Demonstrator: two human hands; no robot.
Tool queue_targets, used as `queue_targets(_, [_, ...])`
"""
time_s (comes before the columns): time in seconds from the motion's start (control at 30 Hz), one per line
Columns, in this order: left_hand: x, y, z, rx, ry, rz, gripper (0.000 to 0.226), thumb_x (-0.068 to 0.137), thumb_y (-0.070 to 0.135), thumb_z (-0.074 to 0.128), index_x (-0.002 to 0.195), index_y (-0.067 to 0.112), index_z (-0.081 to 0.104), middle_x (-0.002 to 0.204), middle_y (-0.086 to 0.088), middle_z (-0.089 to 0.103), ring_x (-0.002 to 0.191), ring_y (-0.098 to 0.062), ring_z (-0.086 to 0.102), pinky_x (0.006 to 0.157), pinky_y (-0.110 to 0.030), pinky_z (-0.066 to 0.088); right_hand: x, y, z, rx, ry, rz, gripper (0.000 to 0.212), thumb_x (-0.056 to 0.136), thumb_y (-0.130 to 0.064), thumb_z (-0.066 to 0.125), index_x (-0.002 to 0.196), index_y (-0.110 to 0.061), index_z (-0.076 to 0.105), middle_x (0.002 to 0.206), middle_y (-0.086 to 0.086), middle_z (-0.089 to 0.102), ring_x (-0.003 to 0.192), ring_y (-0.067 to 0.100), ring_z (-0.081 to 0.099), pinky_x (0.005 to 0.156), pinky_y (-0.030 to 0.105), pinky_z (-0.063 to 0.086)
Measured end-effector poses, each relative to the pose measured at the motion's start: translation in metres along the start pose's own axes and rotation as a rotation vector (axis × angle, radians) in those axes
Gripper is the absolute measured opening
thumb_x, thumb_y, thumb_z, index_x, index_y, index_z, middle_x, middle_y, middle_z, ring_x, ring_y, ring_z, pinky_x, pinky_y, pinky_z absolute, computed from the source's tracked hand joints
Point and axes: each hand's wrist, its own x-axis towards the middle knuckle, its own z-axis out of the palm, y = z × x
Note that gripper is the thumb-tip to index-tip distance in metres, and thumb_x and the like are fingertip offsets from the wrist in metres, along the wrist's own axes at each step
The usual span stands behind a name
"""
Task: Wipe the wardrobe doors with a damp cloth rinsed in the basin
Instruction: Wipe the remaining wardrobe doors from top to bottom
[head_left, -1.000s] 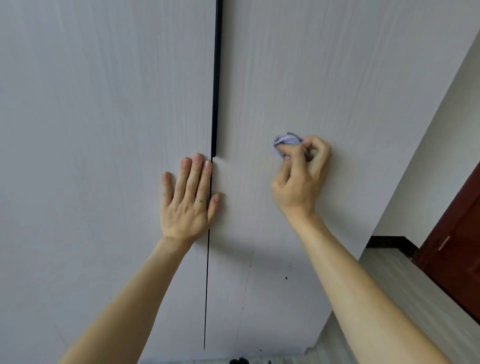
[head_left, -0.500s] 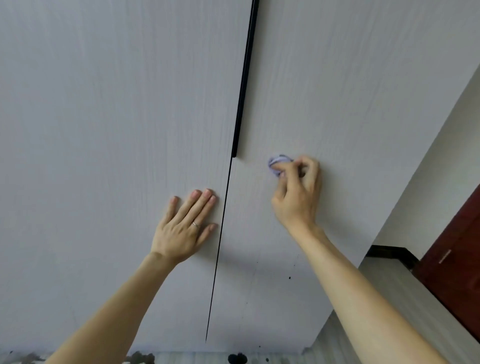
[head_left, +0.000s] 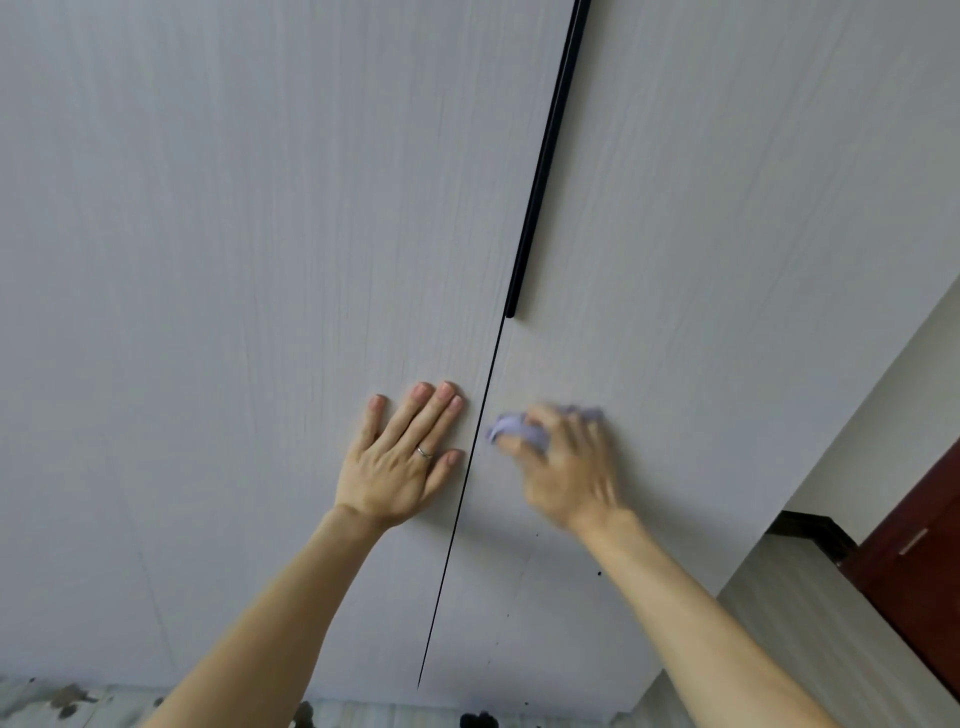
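Since half a second ago the right hand (head_left: 566, 467) has slid down the right door (head_left: 727, 234) with the cloth (head_left: 511, 426). It's now well below the bottom end of the black handle strip (head_left: 545, 156) instead of roughly level with it, and it's nearer the seam (head_left: 467, 493) between the doors. That hand is motion-blurred (so finger detail is pretty mushy). From what I can make out, its grip is clenched round the cloth. The cloth is a small lilac wad bunched under the fingers, poking out on the seam side and pressed against the door face.

Left hand (head_left: 400, 462) hasn't really changed. It's flat on the left door (head_left: 260, 260) with the fingers straight and close together, and the thumb tip is just beside the seam. The grip is released, with nothing in it. There's a thin ring (head_left: 425, 452) on one finger.

Both doors are pale grey with a faint vertical wood grain. A few dark specks sit low on the right door. Off to the right are a white wall (head_left: 883, 405), dark skirting (head_left: 810, 530), pale floor (head_left: 779, 623) and a reddish-brown door (head_left: 919, 571) at the edge.
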Motion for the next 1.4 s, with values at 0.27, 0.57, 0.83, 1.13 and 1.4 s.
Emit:
queue_targets(0.27, [-0.003, 0.002, -0.001, 0.029, -0.019, -0.020, 0.066, 0.102, 0.045, 0.041, 0.160, 0.018, 0.024, 0.168, 0.004, 0.016, 0.154, -0.016, 0.016, 0.124, -0.046, 0.009, 0.104, 0.011, -0.027, 0.035, 0.543, 0.250, 0.026, 0.085, -0.004, 0.054, 0.100, -0.022, 0.064, 0.103, 0.018, 0.055, 0.088, 0.028, 0.049, 0.076, 0.039, 0.033])
queue_targets(0.57, [0.003, 0.004, -0.011, -0.001, -0.097, -0.048, 0.066, 0.104, 0.046, 0.031, 0.162, 0.021, 0.013, 0.169, 0.007, 0.007, 0.155, -0.014, 0.010, 0.123, -0.044, 0.008, -0.003, -0.003, 0.009, -0.045, 0.026, -0.156, 0.043, 0.078, -0.015, 0.047, 0.114, -0.038, 0.052, 0.111, 0.000, 0.042, 0.081, 0.026, 0.048, 0.074, 0.038, 0.035])
queue_targets(0.83, [0.000, 0.007, -0.010, -0.023, -0.107, -0.071, 0.070, 0.101, 0.045, 0.037, 0.161, 0.021, 0.012, 0.169, 0.008, 0.004, 0.155, -0.014, 0.006, 0.123, -0.046, 0.005, 0.087, 0.029, -0.034, 0.108, 0.519, 0.302, 0.026, 0.089, -0.004, 0.055, 0.103, -0.026, 0.060, 0.103, 0.016, 0.054, 0.087, 0.029, 0.050, 0.075, 0.043, 0.041])
queue_targets(1.13, [-0.025, 0.050, 0.004, -0.083, -0.108, -0.265, 0.064, 0.107, 0.039, 0.024, 0.161, 0.016, 0.000, 0.169, 0.001, -0.006, 0.156, -0.022, -0.005, 0.122, -0.053, -0.008, -0.126, -0.031, 0.073, 0.050, 0.149, 0.156, 0.028, 0.094, -0.015, 0.039, 0.108, -0.033, 0.055, 0.115, 0.005, 0.044, 0.089, 0.026, 0.046, 0.075, 0.037, 0.031])
queue_targets(1.4, [-0.040, 0.065, 0.021, -0.088, -0.097, -0.311, 0.068, 0.107, 0.042, 0.027, 0.161, 0.015, -0.004, 0.168, 0.000, -0.012, 0.155, -0.023, -0.011, 0.121, -0.050, -0.014, -0.155, -0.018, 0.058, 0.109, 0.110, 0.205, 0.038, 0.081, -0.005, 0.048, 0.109, -0.028, 0.057, 0.114, 0.000, 0.045, 0.094, 0.022, 0.049, 0.079, 0.035, 0.036])
